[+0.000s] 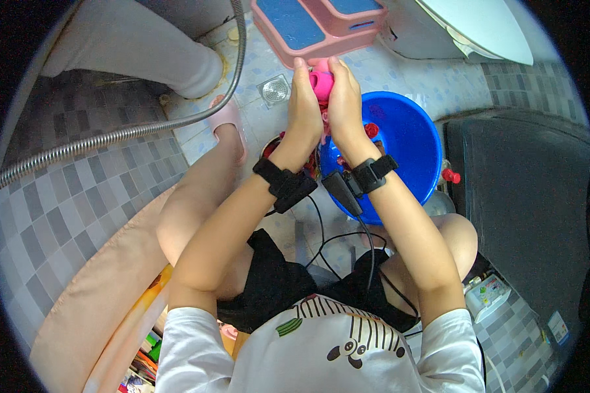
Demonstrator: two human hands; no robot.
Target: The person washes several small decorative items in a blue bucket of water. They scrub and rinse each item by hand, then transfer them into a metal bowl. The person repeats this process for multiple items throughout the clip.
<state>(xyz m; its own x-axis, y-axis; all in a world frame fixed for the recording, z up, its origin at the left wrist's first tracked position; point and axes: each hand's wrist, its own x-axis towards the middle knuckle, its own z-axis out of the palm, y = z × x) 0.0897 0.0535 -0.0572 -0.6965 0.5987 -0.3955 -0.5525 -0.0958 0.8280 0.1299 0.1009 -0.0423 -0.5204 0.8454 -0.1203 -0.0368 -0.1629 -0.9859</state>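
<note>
Between my two hands, held out in front of me, is a small bright pink hollow piece (321,84) with a round opening; its exact kind I cannot make out. My left hand (304,101) presses on it from the left with the fingers straight and together. From the other side my right hand (345,101) closes against it the same way. Below the hands, partly covered by my wrists, lie red and pink items (325,124), too hidden to name. A large blue basin (410,141) stands on the floor under my right forearm, with a few red things at its left side.
A pink step stool (285,49) with blue treads sits ahead, near a floor drain (274,90). A metal shower hose (121,136) loops across the left, before a white pedestal (144,49). Dark bulky furniture (524,196) fills the right. Black cables (320,245) run from my wrist straps.
</note>
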